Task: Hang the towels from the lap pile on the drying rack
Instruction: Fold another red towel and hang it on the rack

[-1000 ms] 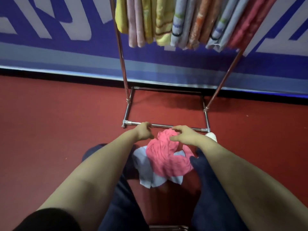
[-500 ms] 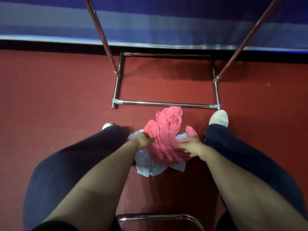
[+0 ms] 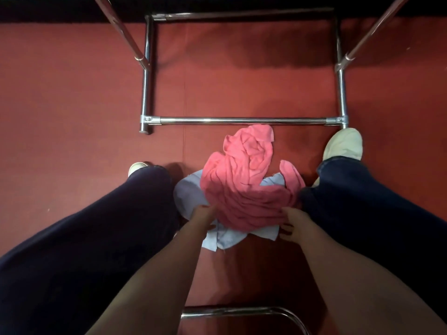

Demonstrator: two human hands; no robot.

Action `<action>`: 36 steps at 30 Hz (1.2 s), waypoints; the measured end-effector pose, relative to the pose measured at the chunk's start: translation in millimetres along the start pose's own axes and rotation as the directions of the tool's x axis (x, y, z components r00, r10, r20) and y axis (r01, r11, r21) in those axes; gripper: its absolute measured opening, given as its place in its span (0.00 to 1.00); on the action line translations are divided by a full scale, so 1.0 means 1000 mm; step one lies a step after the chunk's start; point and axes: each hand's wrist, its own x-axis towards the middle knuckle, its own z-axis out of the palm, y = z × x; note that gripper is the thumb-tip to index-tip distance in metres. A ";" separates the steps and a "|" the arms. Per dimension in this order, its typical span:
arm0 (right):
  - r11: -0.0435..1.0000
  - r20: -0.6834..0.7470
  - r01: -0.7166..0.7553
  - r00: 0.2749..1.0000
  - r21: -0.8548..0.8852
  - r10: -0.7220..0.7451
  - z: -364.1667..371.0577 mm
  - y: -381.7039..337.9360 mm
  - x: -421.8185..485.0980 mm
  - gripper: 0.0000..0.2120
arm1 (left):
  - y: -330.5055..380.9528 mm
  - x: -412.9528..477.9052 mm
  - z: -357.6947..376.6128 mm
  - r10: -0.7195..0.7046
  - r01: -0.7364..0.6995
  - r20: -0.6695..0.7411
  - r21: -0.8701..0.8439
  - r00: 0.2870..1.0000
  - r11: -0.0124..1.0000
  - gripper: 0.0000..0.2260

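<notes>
A seated person looks straight down between their knees, dark navy trousers on either side, at a small pile of towels. The crumpled coral-pink terry towel (image 3: 244, 182) lies on top, covering most of a pale blue flat cloth (image 3: 191, 197) beneath it. Whether the pile rests on the lap edge or on the red carpeted floor (image 3: 72, 93) cannot be told. The left hand (image 3: 202, 217) touches the near left edge of the pink towel, fingers loosely curled where pink meets blue; the right hand (image 3: 291, 223) presses the near right edge, fingers spread and partly open. Neither has lifted anything clear. Just beyond the pink towel runs the base bar of the chrome tubular drying rack (image 3: 242, 121), its uprights rising out of view, so no hung towels show. A pale shoe (image 3: 343, 145) sits right of the towel. At least two towels seemingly remain to hang.
</notes>
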 end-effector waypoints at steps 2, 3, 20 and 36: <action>0.994 0.004 -0.031 1.000 0.108 0.030 0.002 0.008 0.009 0.19 | -0.004 0.007 0.003 -0.045 0.046 0.018 -0.061 0.999 0.997 0.10; 0.988 0.004 -0.041 0.999 0.151 0.041 0.002 0.011 0.014 0.20 | -0.006 0.010 0.006 -0.064 0.068 0.039 -0.096 0.997 0.993 0.09; 0.872 0.043 -0.105 0.994 0.477 0.097 0.003 0.015 0.052 0.07 | 0.008 0.012 0.031 -0.103 0.151 0.169 -0.305 0.980 0.940 0.06; 0.675 0.116 0.323 0.847 0.663 -0.519 0.026 -0.074 -0.168 0.05 | 0.104 -0.182 0.008 0.460 -0.338 0.032 -0.632 0.888 0.697 0.04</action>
